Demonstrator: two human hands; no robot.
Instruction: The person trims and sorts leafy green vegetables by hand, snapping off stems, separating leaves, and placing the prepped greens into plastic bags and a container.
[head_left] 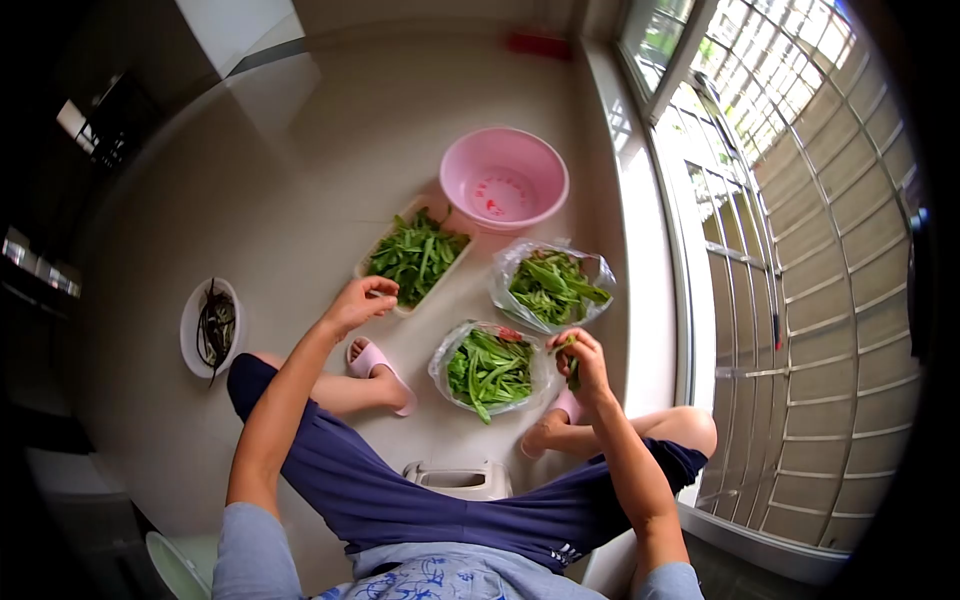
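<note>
I'm seeing on my feed the right hand point(582, 360) grasping leafy greens point(572, 374), hovering just beside the nearer plastic bag point(438, 371), the left hand point(360, 303) hanging by the tray of leaves point(446, 266), fingers resting loosely bent, whether pinching anything I'm not managing to tell

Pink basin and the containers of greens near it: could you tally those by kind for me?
Pink basin: 1
Clear plastic bags of greens: 2
Tray of greens: 1
Total: 4
</note>
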